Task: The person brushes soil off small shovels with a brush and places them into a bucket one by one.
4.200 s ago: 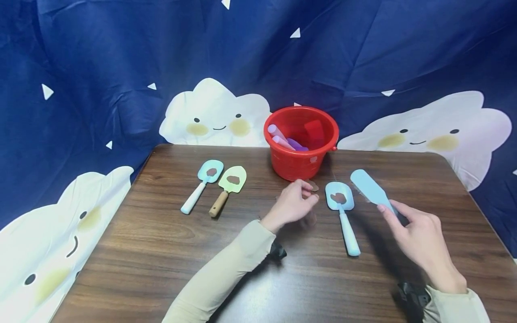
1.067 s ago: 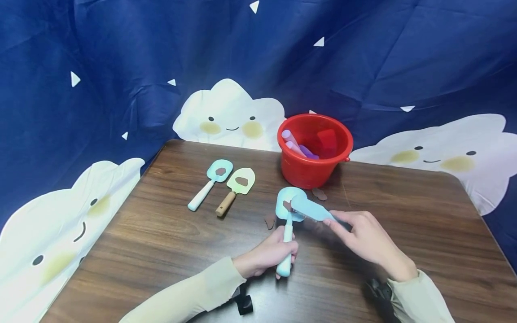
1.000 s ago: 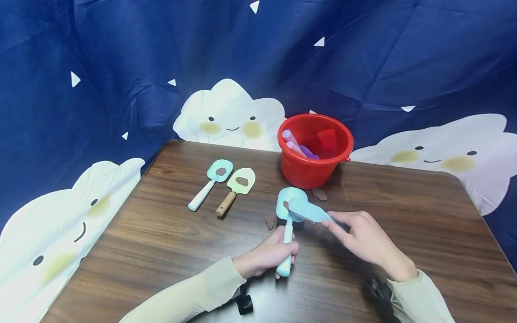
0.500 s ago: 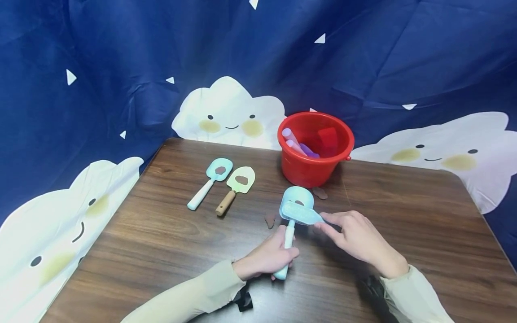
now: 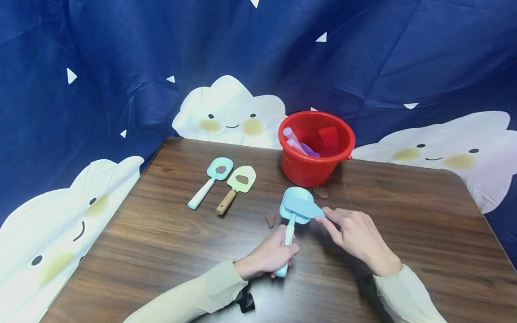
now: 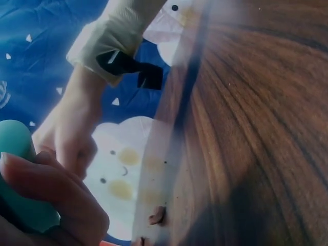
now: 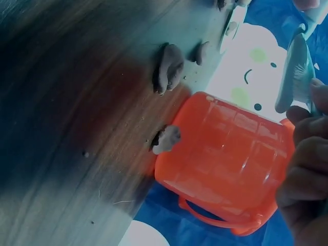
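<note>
My left hand [image 5: 269,253] grips the white-and-pale-blue handle of a toy shovel [image 5: 296,194], raised over the table with its light-blue blade pointing away. In the left wrist view, curled fingers [image 6: 77,205] wrap a turquoise handle [image 6: 14,137]. With thumb and fingers, my right hand [image 5: 357,235] holds a light-blue brush [image 5: 304,207] across the blade. Its pale bristles [image 7: 301,82] show in the right wrist view. The brush covers much of the blade, and the brown patch seen there before is hidden.
A red bucket [image 5: 308,168] with pink and purple items stands behind the hands. Brown scraps [image 5: 270,219] lie on the wooden table [image 5: 173,251]. To the left rest a blue shovel [image 5: 200,195] and a green shovel [image 5: 226,202], each with a brown patch on its blade.
Since the oldest frame, my left hand has picked up the right-hand blue shovel and brought it leftward. My right hand has moved the brush onto its blade, and has shifted and tilted it there.
</note>
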Tool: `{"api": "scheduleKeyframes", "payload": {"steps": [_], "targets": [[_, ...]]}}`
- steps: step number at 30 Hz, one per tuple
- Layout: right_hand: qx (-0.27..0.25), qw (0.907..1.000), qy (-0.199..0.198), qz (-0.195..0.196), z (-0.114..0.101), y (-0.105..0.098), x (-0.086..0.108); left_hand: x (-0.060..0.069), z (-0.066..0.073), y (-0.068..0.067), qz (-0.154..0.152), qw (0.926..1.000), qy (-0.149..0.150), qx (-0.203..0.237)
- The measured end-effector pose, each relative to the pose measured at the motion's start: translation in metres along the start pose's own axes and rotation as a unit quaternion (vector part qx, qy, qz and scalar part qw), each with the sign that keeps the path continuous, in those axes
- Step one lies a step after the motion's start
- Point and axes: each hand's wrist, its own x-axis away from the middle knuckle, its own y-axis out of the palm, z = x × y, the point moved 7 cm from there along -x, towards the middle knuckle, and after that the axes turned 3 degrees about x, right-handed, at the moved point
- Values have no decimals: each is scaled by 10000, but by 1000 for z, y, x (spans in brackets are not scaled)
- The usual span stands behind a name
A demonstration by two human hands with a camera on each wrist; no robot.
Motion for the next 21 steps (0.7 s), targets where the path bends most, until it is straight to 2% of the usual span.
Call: {"api": "scheduleKeyframes", "payload": {"steps": [4,9,15,21], "targets": [[-43,9995,-81,287,3,0,2,1,-1,2,-19,9998,-103,169],[-286,9985,116,459,12,0,2,3,-4,5,-108,9997,-160,177],[-578,9964,561,255,22,-2,-1,4,-5,4,-71,9999,-62,-125],[-810,9917,996,68,29,-9,-5,3,-5,1,-61,9999,-56,-57]]}}
